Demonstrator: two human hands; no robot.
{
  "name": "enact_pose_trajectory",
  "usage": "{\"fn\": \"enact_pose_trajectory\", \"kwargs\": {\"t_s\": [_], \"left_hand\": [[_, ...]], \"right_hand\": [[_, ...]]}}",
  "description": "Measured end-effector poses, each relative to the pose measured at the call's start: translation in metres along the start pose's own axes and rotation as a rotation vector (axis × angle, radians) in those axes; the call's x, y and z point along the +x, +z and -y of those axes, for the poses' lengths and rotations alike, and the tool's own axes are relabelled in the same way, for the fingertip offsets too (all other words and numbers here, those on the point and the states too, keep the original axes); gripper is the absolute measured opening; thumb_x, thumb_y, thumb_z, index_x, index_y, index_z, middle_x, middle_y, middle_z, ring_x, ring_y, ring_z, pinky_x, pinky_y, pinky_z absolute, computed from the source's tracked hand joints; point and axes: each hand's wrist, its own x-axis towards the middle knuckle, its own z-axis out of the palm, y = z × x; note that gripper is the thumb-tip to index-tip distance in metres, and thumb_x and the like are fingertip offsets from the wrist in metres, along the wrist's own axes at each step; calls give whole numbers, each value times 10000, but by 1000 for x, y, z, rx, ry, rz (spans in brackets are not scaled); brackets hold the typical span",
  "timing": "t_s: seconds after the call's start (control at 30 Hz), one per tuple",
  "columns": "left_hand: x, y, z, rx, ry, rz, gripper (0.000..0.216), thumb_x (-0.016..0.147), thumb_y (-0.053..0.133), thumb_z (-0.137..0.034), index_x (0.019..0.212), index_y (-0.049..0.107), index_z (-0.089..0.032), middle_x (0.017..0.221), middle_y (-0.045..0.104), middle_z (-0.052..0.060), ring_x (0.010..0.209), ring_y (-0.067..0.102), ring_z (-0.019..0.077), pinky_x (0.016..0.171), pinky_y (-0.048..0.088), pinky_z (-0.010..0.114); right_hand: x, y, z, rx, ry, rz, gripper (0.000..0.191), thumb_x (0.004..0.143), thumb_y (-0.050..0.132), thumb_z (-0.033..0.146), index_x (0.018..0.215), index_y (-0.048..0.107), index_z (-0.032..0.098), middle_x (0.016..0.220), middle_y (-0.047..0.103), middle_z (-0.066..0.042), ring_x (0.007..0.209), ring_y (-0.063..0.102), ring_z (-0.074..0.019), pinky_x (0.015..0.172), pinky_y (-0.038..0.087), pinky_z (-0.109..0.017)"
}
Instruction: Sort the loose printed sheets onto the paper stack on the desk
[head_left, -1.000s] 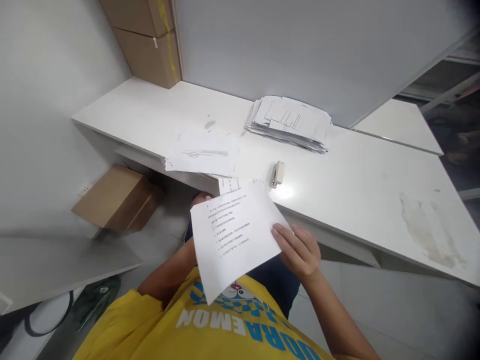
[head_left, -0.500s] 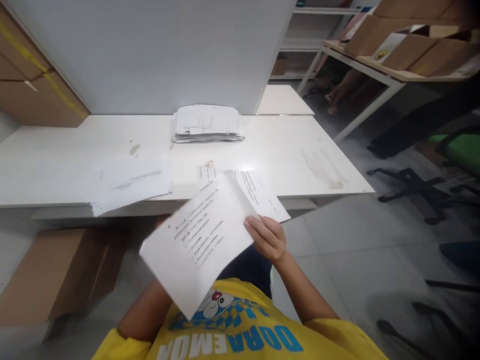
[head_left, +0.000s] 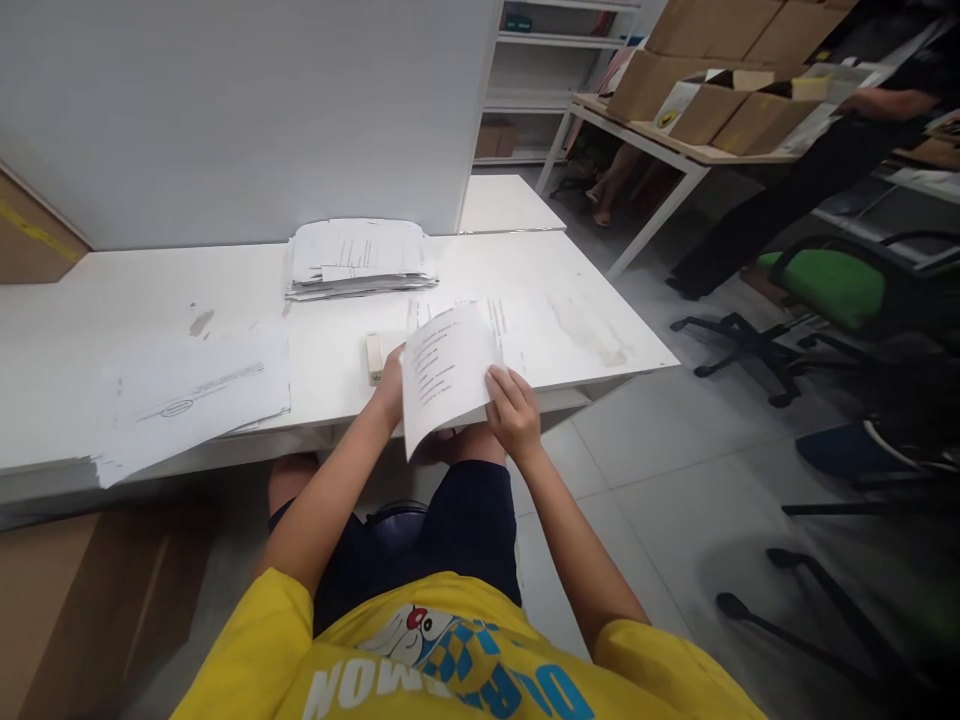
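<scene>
A printed sheet of paper [head_left: 450,370] is held up over the desk's front edge, its lower left corner hanging down. My right hand [head_left: 516,408] is closed on its right side, thumb and fingers pinching the edge. At the left edge, my left hand [head_left: 390,388] grips the sheet, with its fingertips partly hidden behind the paper. More printed paper [head_left: 506,322] lies on the desk just behind it. Close to my left hand sits a small cream-coloured block-like object [head_left: 374,358].
On the white desk [head_left: 337,340], a thick paper stack [head_left: 360,255] stands against the grey partition. Several sheets [head_left: 199,395] overhang the front edge at left. Cardboard boxes [head_left: 30,235] stand at left. A green chair [head_left: 832,285] and a person's dark-clothed leg [head_left: 780,200] are at right.
The sheet has moved away from my body toward the desk and now looks smaller, perhaps folded over. My left hand has come into view at its left edge. The view has shifted right.
</scene>
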Motion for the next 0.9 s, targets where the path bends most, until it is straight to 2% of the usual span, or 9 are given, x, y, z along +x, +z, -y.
{"fn": "enact_pose_trajectory", "kwargs": {"t_s": [0.07, 0.23, 0.37, 0.47, 0.53, 0.63, 0.7, 0.77, 0.9], "left_hand": [[4, -6, 3, -18, -48, 19, 245, 901, 612, -385, 897, 698, -156, 726, 710, 47, 810, 722, 232, 794, 595, 359], [18, -6, 12, -151, -16, -3, 483, 904, 520, -556, 1126, 677, -157, 986, 763, 111, 1066, 703, 281, 977, 546, 420], [28, -6, 17, -4, 21, -118, 365, 795, 697, -280, 1125, 662, -129, 1003, 764, 118, 1089, 694, 275, 1029, 514, 428], [25, -8, 15, 218, 208, -152, 288, 783, 673, -201, 1068, 686, -160, 1026, 767, 73, 1114, 677, 254, 1062, 488, 405], [20, -9, 12, 274, 323, -80, 269, 810, 666, -257, 1067, 695, -183, 1056, 763, 56, 1119, 671, 247, 1055, 491, 386], [16, -11, 13, 288, 383, 32, 276, 808, 693, -323, 1045, 712, -182, 1037, 764, 63, 1084, 683, 268, 1002, 521, 385], [16, -12, 17, 351, 425, 30, 239, 809, 695, -315, 1009, 724, -188, 1019, 764, 57, 1084, 680, 276, 991, 526, 394], [14, -11, 21, 399, 485, 11, 217, 829, 666, -280, 1023, 722, -200, 1047, 759, 44, 1119, 665, 263, 1012, 517, 390], [-3, 1, 17, 487, 646, 62, 255, 895, 539, -204, 1100, 691, -216, 1184, 715, 37, 1194, 632, 206, 1071, 482, 353]], "right_hand": [[-5, 1, -2, -3, 51, 24, 417, 960, 402, 223, 1302, 642, 207, 1292, 673, -134, 1240, 612, -295, 1067, 518, -541], [-17, 8, -5, 41, 159, 117, 445, 947, 437, 230, 1366, 581, 187, 1387, 604, -153, 1329, 540, -308, 1107, 472, -562], [-17, 6, -6, 144, 293, 312, 496, 929, 493, 300, 1417, 528, 216, 1490, 512, -135, 1458, 377, -332, 1171, 335, -630], [-8, -4, -14, 254, 434, 412, 670, 897, 571, 437, 1520, 365, 301, 1588, 379, -110, 1522, 221, -360, 1170, 180, -716], [5, -8, -25, 318, 531, 356, 837, 874, 601, 516, 1576, 179, 346, 1631, 286, -113, 1530, 202, -348, 1163, 172, -714], [35, 2, -46, 467, 554, 219, 928, 876, 586, 551, 1588, 34, 327, 1617, 293, -152, 1493, 317, -297, 1145, 331, -604], [53, 18, -56, 612, 534, 150, 848, 891, 552, 543, 1578, 139, 265, 1513, 444, -175, 1387, 476, -273, 1090, 434, -526], [63, 31, -60, 709, 539, 24, 737, 881, 555, 530, 1504, 341, 198, 1343, 589, -167, 1238, 599, -265, 1050, 478, -500], [56, 33, -62, 739, 530, -311, 581, 777, 690, 473, 1278, 581, 200, 1176, 665, -119, 1109, 650, -277, 1045, 490, -499]]}}
